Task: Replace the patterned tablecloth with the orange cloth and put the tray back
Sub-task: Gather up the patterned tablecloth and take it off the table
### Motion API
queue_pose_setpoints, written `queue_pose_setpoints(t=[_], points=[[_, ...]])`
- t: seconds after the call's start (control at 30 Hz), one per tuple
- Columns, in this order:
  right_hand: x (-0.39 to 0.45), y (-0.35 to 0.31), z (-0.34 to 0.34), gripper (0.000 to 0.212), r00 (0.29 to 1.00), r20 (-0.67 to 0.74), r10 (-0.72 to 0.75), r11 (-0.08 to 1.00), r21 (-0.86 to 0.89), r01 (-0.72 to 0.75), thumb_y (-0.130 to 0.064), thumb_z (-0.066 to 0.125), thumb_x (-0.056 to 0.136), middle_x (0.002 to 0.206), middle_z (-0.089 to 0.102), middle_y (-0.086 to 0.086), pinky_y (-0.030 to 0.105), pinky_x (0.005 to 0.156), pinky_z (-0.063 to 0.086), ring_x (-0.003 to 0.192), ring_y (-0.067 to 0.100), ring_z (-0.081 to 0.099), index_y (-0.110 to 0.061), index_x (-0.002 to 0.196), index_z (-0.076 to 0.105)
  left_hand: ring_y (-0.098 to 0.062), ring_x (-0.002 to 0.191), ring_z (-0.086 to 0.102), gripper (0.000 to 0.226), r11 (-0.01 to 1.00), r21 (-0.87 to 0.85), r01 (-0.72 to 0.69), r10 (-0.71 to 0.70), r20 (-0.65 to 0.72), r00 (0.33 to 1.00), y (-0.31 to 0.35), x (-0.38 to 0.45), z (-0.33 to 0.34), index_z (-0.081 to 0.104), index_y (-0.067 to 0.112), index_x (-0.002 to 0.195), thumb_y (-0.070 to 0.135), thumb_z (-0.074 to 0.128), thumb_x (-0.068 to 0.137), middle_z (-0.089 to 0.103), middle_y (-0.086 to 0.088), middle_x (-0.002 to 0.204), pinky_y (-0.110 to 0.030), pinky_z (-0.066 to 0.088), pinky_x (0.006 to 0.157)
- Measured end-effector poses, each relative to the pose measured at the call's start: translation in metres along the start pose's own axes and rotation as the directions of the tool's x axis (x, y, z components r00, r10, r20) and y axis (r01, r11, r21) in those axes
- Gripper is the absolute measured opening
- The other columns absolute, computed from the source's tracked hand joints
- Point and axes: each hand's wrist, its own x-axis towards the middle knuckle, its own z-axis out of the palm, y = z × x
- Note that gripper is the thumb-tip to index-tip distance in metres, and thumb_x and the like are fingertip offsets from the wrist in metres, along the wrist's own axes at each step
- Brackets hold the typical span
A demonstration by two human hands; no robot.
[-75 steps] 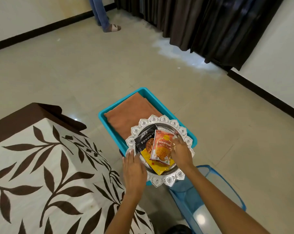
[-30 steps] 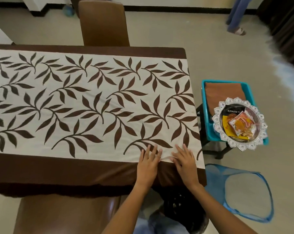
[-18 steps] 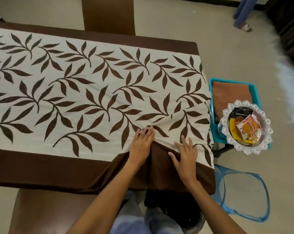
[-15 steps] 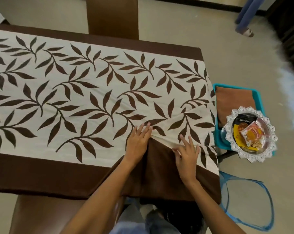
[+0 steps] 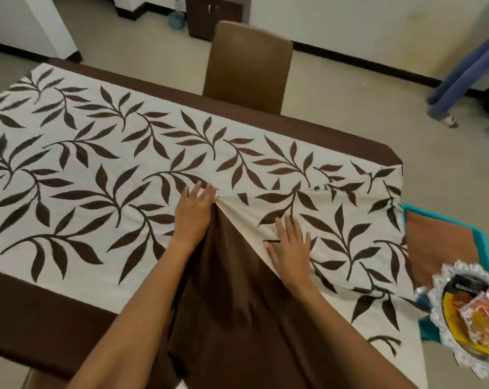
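Note:
The patterned tablecloth [image 5: 103, 175], cream with brown leaves and a brown border, covers the table. Its near edge is pushed inward into a bunched fold between my hands. My left hand [image 5: 194, 211] lies flat with straight fingers at the tip of the fold. My right hand [image 5: 289, 245] presses flat on the cloth to the right of the fold. The folded orange cloth [image 5: 436, 242] lies in a teal basket [image 5: 480, 242] at the table's right end. The silver tray [image 5: 473, 318] with snack packets rests on the basket's near part.
A brown chair [image 5: 249, 66] stands at the table's far side. A person's legs in blue trousers [image 5: 462, 77] stand at the far right. A dark cabinet [image 5: 209, 9] and a blue object are by the far wall.
Earlier my hands set the tray on the basket. Then they moved to the table's near edge and have pushed the cloth further inward, so the fold has grown.

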Motion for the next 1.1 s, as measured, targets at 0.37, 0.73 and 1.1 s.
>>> queue_pose_setpoints(t=[0.37,0.73,1.1], points=[[0.013,-0.003,0.027,0.067,0.999,0.001,-0.043,0.984,0.171,0.043,-0.058,0.019,0.094,0.156,0.018,-0.003,0.047,0.117,0.014,0.143,0.008,0.009,-0.018,0.147,0.025,-0.030,0.142,0.022,0.053,0.980,-0.177,0.091,-0.077,0.085,0.993,0.073,-0.014,0.031,0.023,0.014,0.149,0.036,0.012,0.102,0.025,-0.016,0.154,-0.046,0.022,0.114],[0.097,0.112,-0.008,0.063,0.974,-0.111,0.197,0.980,0.005,-0.198,-0.055,0.022,0.095,0.157,0.017,0.008,0.059,0.113,0.016,0.145,0.027,0.011,-0.017,0.146,0.028,-0.022,0.147,0.005,0.060,0.992,-0.102,0.078,-0.055,0.213,0.976,0.106,-0.005,0.081,0.017,0.018,0.151,0.048,0.004,0.100,0.011,-0.009,0.159,-0.038,0.004,0.118],[0.145,0.127,0.009,0.066,0.972,-0.001,0.235,0.972,0.013,-0.235,-0.056,0.028,0.096,0.159,-0.001,-0.001,0.058,0.112,-0.002,0.146,0.020,-0.005,-0.025,0.151,0.006,-0.021,0.147,0.004,0.057,0.994,-0.109,0.027,-0.005,0.201,0.980,0.109,-0.003,0.080,0.015,0.018,0.152,0.044,0.008,0.101,0.007,-0.008,0.159,-0.041,0.007,0.117]])
